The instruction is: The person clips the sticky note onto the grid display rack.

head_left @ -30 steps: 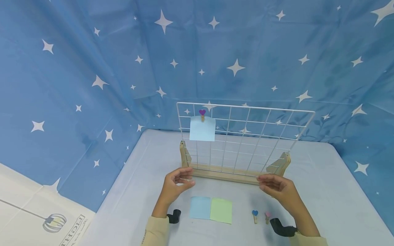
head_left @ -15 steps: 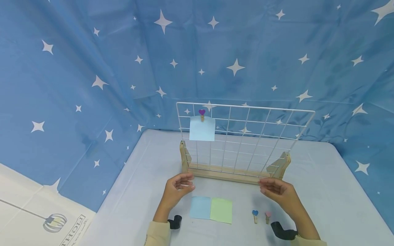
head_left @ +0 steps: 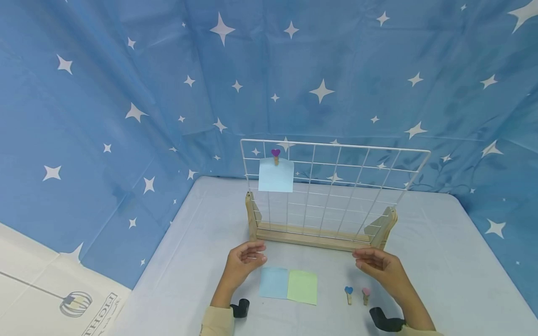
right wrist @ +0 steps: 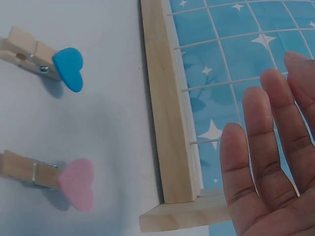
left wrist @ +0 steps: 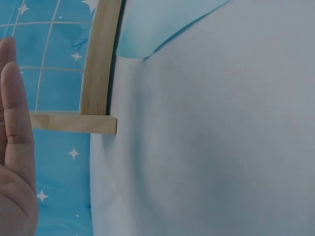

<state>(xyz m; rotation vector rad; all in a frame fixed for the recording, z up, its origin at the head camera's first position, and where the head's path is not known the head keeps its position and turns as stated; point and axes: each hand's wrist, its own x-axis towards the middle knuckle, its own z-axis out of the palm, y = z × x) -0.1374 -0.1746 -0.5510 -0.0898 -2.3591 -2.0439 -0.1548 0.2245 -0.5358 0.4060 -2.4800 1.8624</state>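
A white wire grid point(head_left: 336, 145) stands in a wooden base point(head_left: 311, 239). Clipped to its upper left is a light-blue note point(head_left: 276, 178), under a clothespin with a purple heart point(head_left: 275, 152). My left hand point(head_left: 238, 267) hovers in front of the base's left end, fingers relaxed and holding nothing. By the right end is my right hand point(head_left: 384, 269), also loose; its fingers look straight and bare in the right wrist view. Between the hands lie a blue note point(head_left: 273, 283) and a green note point(head_left: 302, 287). Nearer the right hand are a blue-heart clothespin point(right wrist: 67, 69) and a pink-heart clothespin point(right wrist: 76, 183).
Everything rests on a white-covered table point(head_left: 180, 242). A blue curtain with white stars point(head_left: 269, 60) hangs behind it and along the left. Black wrist straps point(head_left: 241, 308) stick out beside the forearms.
Both hands have drawn back slightly toward me, away from the wooden base. The grid, notes and clothespins have stayed where they were.
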